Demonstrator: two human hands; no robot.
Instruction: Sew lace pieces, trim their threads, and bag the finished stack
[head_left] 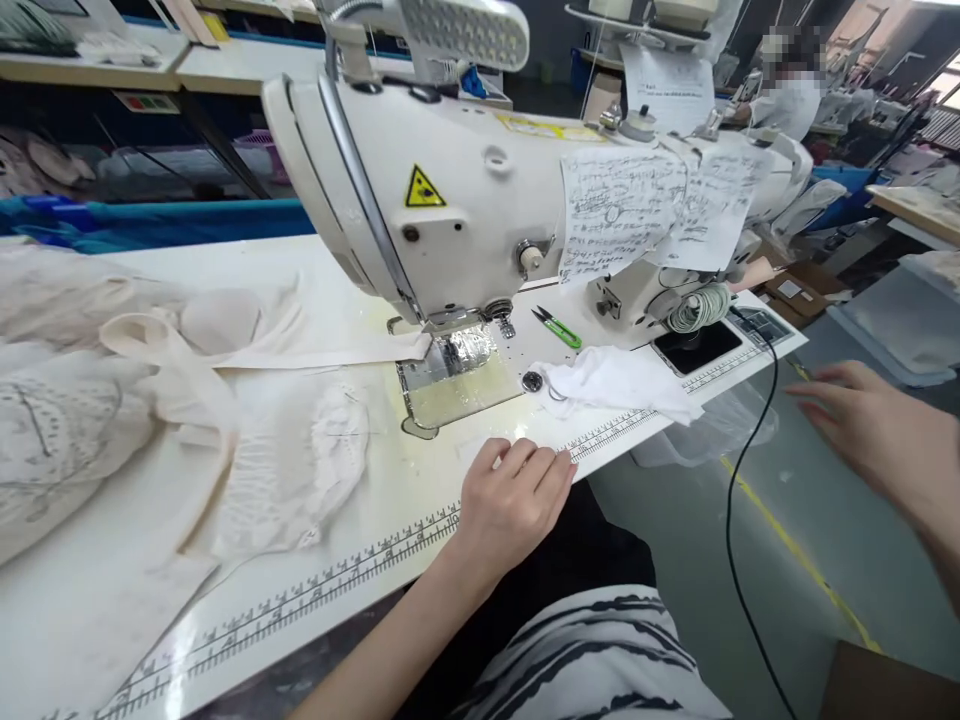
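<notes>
The needle and presser foot of the white sewing machine [450,190] sit hidden behind the machine head, and the pale fabric [247,420] runs off the left edge, so its full shape cannot be made out. It lies crumpled and gathered on the white table [90,600], left of the shiny needle plate [457,375], with one flat strip reaching to the plate.

The left hand [514,500] rests on the table's front edge, just before the plate, knuckles up, fingers loosely curled and side by side, their tips on the tabletop beside the printed ruler strip [360,565] (its numerals too small to read). The right hand [877,425] hangs off the table's right end above the grey floor, fingers straight and nearly together, holding nothing; its forearm is cut off by the frame.

A yellow triangular warning sticker [424,188] marks the machine arm. Handwritten paper notes [637,205] are taped to it, the writing illegible. Green-handled thread snips [559,328] lie behind a crumpled white cloth [615,385]. A black cable [739,520] drops from the table's right corner. Another person [787,85] sits far back, blurred.
</notes>
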